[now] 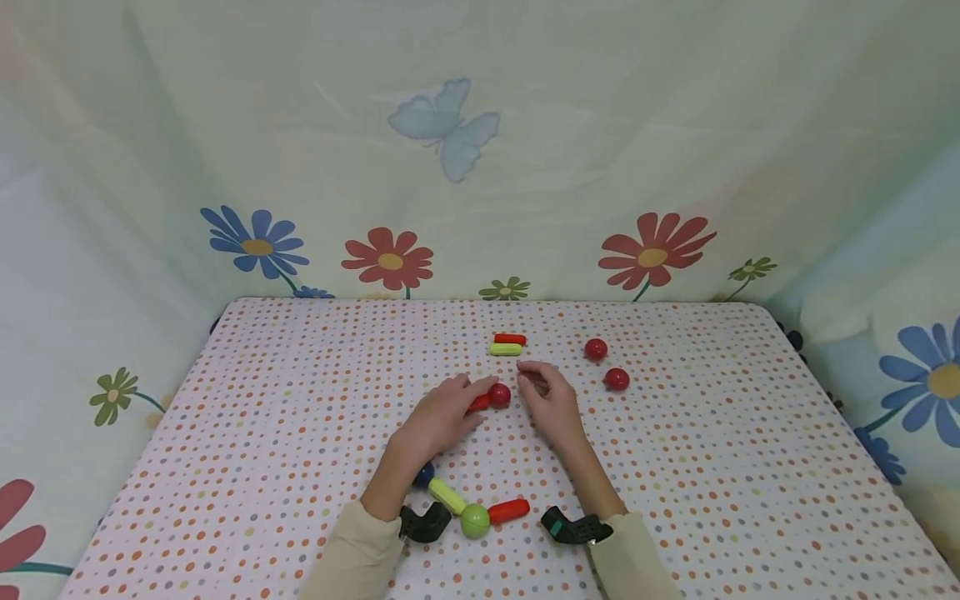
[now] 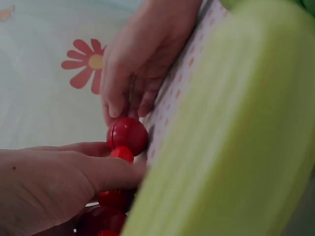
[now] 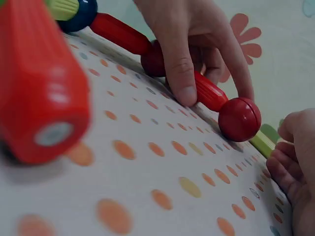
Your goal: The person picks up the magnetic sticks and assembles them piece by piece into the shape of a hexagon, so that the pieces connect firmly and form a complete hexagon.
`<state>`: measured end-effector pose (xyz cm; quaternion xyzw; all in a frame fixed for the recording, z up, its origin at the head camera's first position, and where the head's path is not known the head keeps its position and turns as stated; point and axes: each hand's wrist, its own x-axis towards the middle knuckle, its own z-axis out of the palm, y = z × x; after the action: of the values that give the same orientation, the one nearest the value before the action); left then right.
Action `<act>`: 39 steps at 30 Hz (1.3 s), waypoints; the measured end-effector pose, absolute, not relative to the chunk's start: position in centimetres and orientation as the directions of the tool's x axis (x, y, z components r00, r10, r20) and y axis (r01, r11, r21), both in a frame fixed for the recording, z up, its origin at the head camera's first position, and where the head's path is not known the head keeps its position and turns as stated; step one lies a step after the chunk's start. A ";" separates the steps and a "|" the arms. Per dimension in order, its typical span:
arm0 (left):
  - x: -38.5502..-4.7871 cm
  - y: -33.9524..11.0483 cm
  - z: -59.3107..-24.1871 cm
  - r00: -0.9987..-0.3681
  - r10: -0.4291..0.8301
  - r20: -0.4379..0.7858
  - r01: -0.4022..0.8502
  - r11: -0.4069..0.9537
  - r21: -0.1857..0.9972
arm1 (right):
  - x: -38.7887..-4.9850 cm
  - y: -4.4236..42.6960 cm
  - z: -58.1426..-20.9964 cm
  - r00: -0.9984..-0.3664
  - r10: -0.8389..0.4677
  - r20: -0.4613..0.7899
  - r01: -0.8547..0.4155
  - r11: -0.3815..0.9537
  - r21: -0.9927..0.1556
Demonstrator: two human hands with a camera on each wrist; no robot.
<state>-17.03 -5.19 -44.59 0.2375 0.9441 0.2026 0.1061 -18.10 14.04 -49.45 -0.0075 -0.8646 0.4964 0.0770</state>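
Observation:
My left hand (image 1: 438,417) pinches a red rod (image 3: 210,92) between thumb and fingers at mid-table. A red ball (image 1: 498,395) caps the rod's far end. Behind the hand, the right wrist view shows a darker red ball (image 3: 153,59) and a second red rod (image 3: 120,33) leading to a dark blue ball (image 1: 423,475). From there the chain runs through a yellow-green rod (image 1: 447,496) and a light green ball (image 1: 475,521) to another red rod (image 1: 509,511). My right hand (image 1: 553,408), fingers loosely bent, is just right of the capping ball and holds nothing visible.
Beyond the hands, a loose red rod (image 1: 511,339) and a yellow-green rod (image 1: 506,349) lie side by side. Two loose red balls (image 1: 596,349) sit to their right. A dotted cloth (image 1: 712,433) covers the table, with a flowered curtain (image 1: 540,167) behind its far edge.

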 end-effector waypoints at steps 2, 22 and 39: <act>-17.2 -5.4 -44.8 -0.865 0.488 -0.114 0.393 0.801 0.451 | -18.9 14.0 -49.5 -0.983 0.075 0.170 -0.104 0.540 -0.835; -17.9 -7.6 -47.5 -0.883 0.454 -0.118 0.264 0.689 0.675 | -21.3 14.1 -50.1 -0.968 -0.126 0.219 -0.228 0.808 -0.543; -18.9 -9.7 -48.0 -0.884 0.437 -0.166 0.097 0.520 0.849 | -20.4 13.2 -49.7 -0.964 -0.194 0.182 -0.224 0.222 -0.949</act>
<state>-18.90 -9.74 -48.02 0.1566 0.8523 0.4644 0.1828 -20.37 13.19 -49.67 0.1336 -0.7814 0.6094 0.0123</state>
